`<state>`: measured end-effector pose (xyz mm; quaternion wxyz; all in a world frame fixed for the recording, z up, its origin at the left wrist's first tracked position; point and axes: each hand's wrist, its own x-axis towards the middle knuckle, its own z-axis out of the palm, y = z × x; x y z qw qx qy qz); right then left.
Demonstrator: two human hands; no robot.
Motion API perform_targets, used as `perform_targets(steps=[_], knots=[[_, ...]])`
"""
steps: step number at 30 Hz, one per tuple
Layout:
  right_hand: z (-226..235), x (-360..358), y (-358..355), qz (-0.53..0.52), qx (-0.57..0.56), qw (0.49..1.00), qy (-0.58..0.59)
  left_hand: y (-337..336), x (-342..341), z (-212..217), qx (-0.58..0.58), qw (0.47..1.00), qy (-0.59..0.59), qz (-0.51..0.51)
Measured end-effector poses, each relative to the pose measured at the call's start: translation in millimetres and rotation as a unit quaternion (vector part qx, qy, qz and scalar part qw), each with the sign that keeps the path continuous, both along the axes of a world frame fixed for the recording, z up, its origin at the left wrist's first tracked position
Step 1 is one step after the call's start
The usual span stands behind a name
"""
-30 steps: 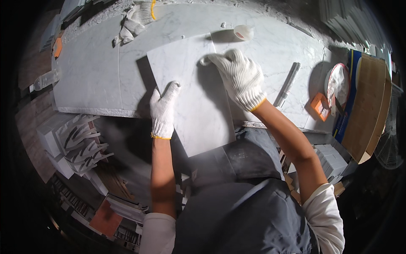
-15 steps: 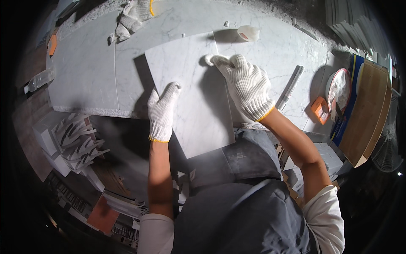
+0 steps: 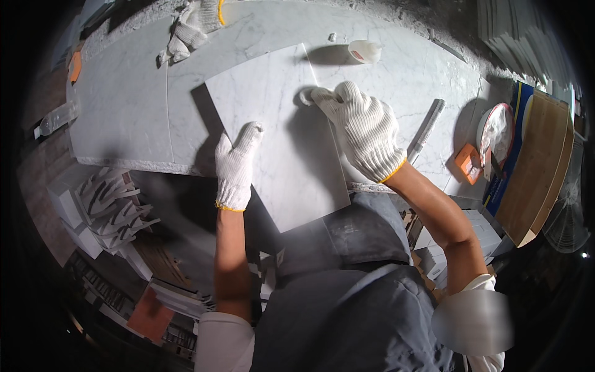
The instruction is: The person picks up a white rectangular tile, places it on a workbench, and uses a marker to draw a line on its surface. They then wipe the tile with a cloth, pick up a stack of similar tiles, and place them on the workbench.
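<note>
A white, grey-veined marble tile [image 3: 273, 155] lies at a slant over the near edge of a marble-topped bench [image 3: 124, 111], its near end over my lap. My left hand [image 3: 238, 167], in a white knit glove, grips the tile's left edge. The thumb lies on the top face, and the other fingers are hidden at the edge. My right hand [image 3: 367, 127], gloved the same way, is over the tile's right edge with its fingers bent together. One digit reaches onto the tile's face. Whether something small is pinched there is hidden.
A spare glove [image 3: 189, 34] lies at the far left. A small translucent bottle [image 3: 364, 51] lies beyond the tile. To the right are a clear tube [image 3: 427, 131], an orange box [image 3: 468, 163], a bowl [image 3: 498, 127] and cardboard [image 3: 536, 161]. Stacked tiles [image 3: 517, 37] stand far right.
The tile has shifted slightly: its far end is a little further left and its near end a little further right. My right hand has moved slightly right and nearer; the left barely moves.
</note>
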<state>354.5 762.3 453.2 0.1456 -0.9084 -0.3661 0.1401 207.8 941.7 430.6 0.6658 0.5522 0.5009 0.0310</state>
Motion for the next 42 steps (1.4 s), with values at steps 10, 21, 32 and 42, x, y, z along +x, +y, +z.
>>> perform_targets(steps=[10,21,32,42], knots=[[9.6,5.1,3.9,0.046,-0.03,0.998,-0.009,-0.3,3.0,3.3,0.024,0.999,0.012,-0.023],[4.8,14.1,12.7,0.033,-0.002,0.999,-0.019,2.5,2.9,3.4,0.005,0.999,0.035,-0.035],[11.0,-9.7,-47.9,0.023,0.107,0.985,0.13,2.9,6.1,7.9,-0.02,1.0,0.001,-0.019],[17.0,-79.6,-113.7,-0.119,0.126,0.969,0.174,5.3,1.3,-4.8,-0.009,1.0,-0.016,-0.006]])
